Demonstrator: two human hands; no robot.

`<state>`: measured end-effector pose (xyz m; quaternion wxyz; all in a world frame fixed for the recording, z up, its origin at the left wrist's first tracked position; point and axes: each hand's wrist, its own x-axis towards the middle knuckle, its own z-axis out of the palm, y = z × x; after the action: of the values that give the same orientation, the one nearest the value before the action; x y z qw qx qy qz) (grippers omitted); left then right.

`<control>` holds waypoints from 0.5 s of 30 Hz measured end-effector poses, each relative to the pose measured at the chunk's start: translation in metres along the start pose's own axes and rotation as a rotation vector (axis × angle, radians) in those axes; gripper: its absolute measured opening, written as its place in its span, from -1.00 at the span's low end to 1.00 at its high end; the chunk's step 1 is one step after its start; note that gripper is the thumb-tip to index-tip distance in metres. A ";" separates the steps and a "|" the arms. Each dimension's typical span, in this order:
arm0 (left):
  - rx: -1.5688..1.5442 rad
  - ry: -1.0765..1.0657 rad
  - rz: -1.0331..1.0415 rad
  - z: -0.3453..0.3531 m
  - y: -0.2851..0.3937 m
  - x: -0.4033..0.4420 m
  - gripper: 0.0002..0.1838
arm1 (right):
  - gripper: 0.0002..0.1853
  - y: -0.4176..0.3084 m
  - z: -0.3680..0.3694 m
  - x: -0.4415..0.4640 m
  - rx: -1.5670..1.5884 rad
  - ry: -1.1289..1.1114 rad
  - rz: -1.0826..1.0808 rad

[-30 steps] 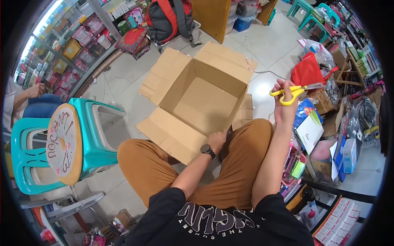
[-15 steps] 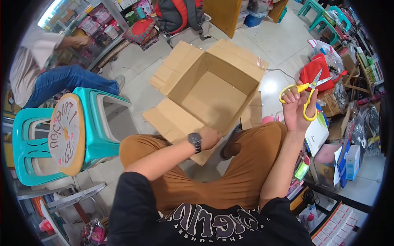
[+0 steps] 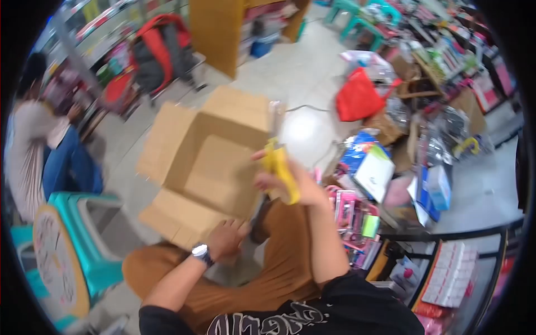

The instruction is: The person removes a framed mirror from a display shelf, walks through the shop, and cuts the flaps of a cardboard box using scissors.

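Observation:
An open cardboard box (image 3: pixel 220 173) sits on the floor before my crossed legs, its flaps folded outward and nothing seen inside. My left hand (image 3: pixel 226 240), with a watch on the wrist, is at the near edge of the box by the front flap; motion blur smears its fingers. Yellow-handled scissors (image 3: pixel 282 170) are in my right hand (image 3: pixel 298 184), raised over the right side of the box with the blades pointing up.
A person (image 3: pixel 33 151) sits at the far left beside teal stools (image 3: pixel 92 234). A backpack (image 3: pixel 162 56) stands at the back left. A red bag (image 3: pixel 357 95), packages and a pink basket (image 3: pixel 352 218) crowd the right side.
The view has swung to the right. My right hand has brought the scissors inward, near the box, and their blades look closer together. The person at the left shows more fully and sits lower.

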<state>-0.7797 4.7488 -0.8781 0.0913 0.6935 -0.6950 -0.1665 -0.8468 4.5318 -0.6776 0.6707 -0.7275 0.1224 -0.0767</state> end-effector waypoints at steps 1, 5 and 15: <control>0.053 0.015 0.080 -0.009 0.007 0.000 -0.33 | -0.56 0.011 0.005 0.007 -0.056 -0.049 0.014; 0.221 0.131 0.192 0.037 0.006 0.014 -0.20 | -0.44 0.034 -0.006 0.018 -0.587 0.079 0.315; 0.435 0.015 -0.166 0.028 -0.008 0.018 -0.17 | -0.37 0.054 0.004 0.015 -0.890 0.080 0.443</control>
<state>-0.7829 4.7336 -0.9092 -0.0691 0.7528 -0.6545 -0.0144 -0.8359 4.5277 -0.7324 0.2903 -0.8962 0.3204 0.0993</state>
